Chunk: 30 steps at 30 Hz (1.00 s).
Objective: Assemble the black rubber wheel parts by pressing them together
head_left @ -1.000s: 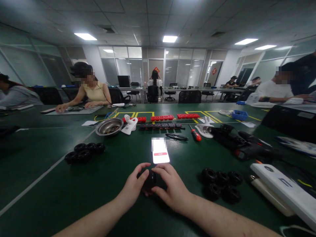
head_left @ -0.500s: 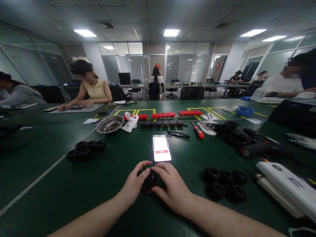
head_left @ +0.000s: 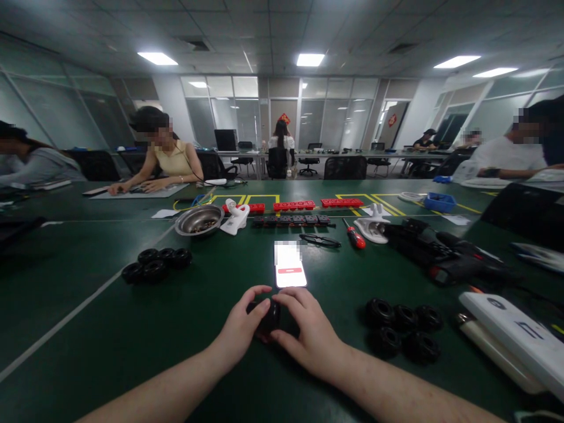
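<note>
A round black rubber tyre (head_left: 271,317) stands low over the green table, just in front of me. My left hand (head_left: 241,317) is closed around its left side, the thumb lying across it. From the right, my right hand (head_left: 304,326) curls against the same tyre, with fingertips at its top and thumb at its lower edge. Part of the tyre is hidden behind the fingers. Right beyond my hands lies a phone (head_left: 289,271) with its screen lit. Several matching black tyres (head_left: 403,317) sit to the right, and another group of tyres (head_left: 155,269) is at the left.
A metal bowl (head_left: 200,221) with small parts, red plastic strips (head_left: 294,205), a black strip of parts (head_left: 293,221), glasses (head_left: 320,241) and a red screwdriver (head_left: 355,236) lie farther back. A power drill (head_left: 458,252) and a white device (head_left: 511,329) occupy the right. Co-workers sit around.
My hands keep nearly the same grip on the tyre. The whole view has shifted slightly; nothing on the table has visibly moved.
</note>
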Tool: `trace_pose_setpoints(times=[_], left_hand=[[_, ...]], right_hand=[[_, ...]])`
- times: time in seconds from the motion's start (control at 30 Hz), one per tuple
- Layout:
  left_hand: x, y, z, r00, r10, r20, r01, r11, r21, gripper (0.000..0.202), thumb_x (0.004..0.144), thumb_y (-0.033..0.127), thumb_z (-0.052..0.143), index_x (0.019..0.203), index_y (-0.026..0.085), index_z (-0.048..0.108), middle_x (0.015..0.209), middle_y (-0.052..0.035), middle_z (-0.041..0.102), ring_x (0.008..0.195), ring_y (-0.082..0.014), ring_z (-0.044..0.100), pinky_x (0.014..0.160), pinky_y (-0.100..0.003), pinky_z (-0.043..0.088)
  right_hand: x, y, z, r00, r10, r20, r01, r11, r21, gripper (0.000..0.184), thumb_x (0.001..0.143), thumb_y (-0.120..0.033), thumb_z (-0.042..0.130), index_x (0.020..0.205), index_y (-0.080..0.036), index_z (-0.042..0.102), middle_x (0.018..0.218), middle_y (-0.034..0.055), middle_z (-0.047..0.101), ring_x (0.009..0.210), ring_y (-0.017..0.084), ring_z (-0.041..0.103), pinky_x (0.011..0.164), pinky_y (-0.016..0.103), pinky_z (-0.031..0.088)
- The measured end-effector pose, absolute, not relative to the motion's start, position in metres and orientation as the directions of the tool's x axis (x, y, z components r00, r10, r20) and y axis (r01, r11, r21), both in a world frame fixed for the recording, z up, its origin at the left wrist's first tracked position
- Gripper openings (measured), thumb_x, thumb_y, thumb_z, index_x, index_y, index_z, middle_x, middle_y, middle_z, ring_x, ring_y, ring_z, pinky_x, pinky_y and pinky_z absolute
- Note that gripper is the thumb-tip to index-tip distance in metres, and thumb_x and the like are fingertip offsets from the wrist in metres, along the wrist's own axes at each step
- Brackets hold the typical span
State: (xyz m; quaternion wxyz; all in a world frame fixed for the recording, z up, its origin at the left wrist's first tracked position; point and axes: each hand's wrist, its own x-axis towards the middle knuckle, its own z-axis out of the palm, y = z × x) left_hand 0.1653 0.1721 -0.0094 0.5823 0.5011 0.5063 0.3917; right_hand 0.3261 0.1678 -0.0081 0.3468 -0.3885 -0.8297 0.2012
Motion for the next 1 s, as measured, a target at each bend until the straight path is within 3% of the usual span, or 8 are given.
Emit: trace_pose_setpoints(times=[0.1, 0.23, 0.4, 0.5, 0.6, 0.73, 1.0], left_hand=[[0.1656, 0.1695, -0.0076, 0.171, 0.965, -0.2, 0.047, 0.195, 0.98, 0.031, 0.077, 0.039, 0.045, 0.103, 0.021, 0.042, 0.086, -0.0029, 0.051, 0.069, -0.0172, 0.056, 0.053, -0.026, 0.046], [0.1658, 0.1697, -0.0079, 0.183, 0.962, -0.201, 0.055, 0.194, 0.979, 0.034, 0.076, 0.04, 0.046, 0.105, 0.022, 0.041, 0.085, -0.0021, 0.05, 0.066, -0.0166, 0.056, 0.053, -0.028, 0.047], [0.165, 0.1736, -0.0121, 0.154, 0.968, -0.199, 0.02, 0.198, 0.98, 0.035, 0.075, 0.04, 0.046, 0.104, 0.021, 0.043, 0.086, -0.0033, 0.052, 0.073, -0.0204, 0.056, 0.052, -0.028, 0.046], [0.1657, 0.1719, -0.0095, 0.146, 0.971, -0.189, 0.019, 0.189, 0.982, 0.034, 0.073, 0.037, 0.048, 0.103, 0.02, 0.044, 0.084, -0.0029, 0.053, 0.075, -0.0208, 0.056, 0.057, -0.03, 0.047], [0.1665, 0.1681, -0.0044, 0.12, 0.97, -0.212, 0.037, 0.209, 0.977, 0.035, 0.074, 0.038, 0.047, 0.105, 0.021, 0.043, 0.091, -0.0046, 0.051, 0.08, -0.0227, 0.056, 0.062, -0.032, 0.048], [0.1664, 0.1675, -0.0047, 0.135, 0.968, -0.212, 0.066, 0.205, 0.977, 0.037, 0.074, 0.039, 0.047, 0.106, 0.022, 0.041, 0.091, -0.0045, 0.048, 0.078, -0.0222, 0.057, 0.059, -0.031, 0.048], [0.1646, 0.1715, -0.0114, 0.187, 0.963, -0.192, 0.011, 0.194, 0.981, 0.034, 0.077, 0.04, 0.041, 0.106, 0.02, 0.039, 0.079, -0.0019, 0.053, 0.059, -0.016, 0.056, 0.05, -0.027, 0.045]], right_hand=[[0.3264, 0.1705, -0.0115, -0.423, 0.824, 0.377, 0.545, 0.564, -0.62, 0.043, 0.069, -0.034, 0.062, 0.107, -0.02, 0.049, 0.107, 0.0076, 0.047, 0.099, 0.023, 0.043, 0.085, 0.04, 0.036], [0.3263, 0.1725, -0.0136, -0.453, 0.815, 0.362, 0.513, 0.57, -0.642, 0.022, 0.074, -0.028, 0.058, 0.095, -0.019, 0.055, 0.101, 0.0065, 0.049, 0.096, 0.02, 0.045, 0.083, 0.035, 0.039], [0.3253, 0.1668, -0.0082, -0.504, 0.761, 0.407, 0.47, 0.638, -0.61, 0.046, 0.068, -0.015, 0.061, 0.112, -0.02, 0.045, 0.109, 0.0061, 0.046, 0.101, 0.019, 0.042, 0.089, 0.034, 0.035], [0.3256, 0.1667, -0.0072, -0.488, 0.778, 0.394, 0.495, 0.619, -0.61, 0.054, 0.066, -0.025, 0.064, 0.115, -0.021, 0.041, 0.113, 0.0072, 0.044, 0.104, 0.022, 0.04, 0.09, 0.038, 0.033], [0.3268, 0.1706, -0.0101, -0.449, 0.814, 0.368, 0.523, 0.573, -0.63, 0.046, 0.069, -0.036, 0.061, 0.109, -0.019, 0.046, 0.109, 0.0084, 0.046, 0.1, 0.024, 0.043, 0.086, 0.04, 0.035], [0.3283, 0.1744, -0.0141, -0.444, 0.803, 0.398, 0.506, 0.591, -0.628, 0.022, 0.073, -0.033, 0.059, 0.09, -0.018, 0.056, 0.1, 0.0073, 0.05, 0.095, 0.021, 0.046, 0.082, 0.037, 0.038], [0.3269, 0.1685, -0.0095, -0.484, 0.755, 0.444, 0.484, 0.653, -0.583, 0.046, 0.069, -0.02, 0.061, 0.112, -0.022, 0.045, 0.11, 0.0072, 0.045, 0.102, 0.022, 0.042, 0.088, 0.037, 0.035]])
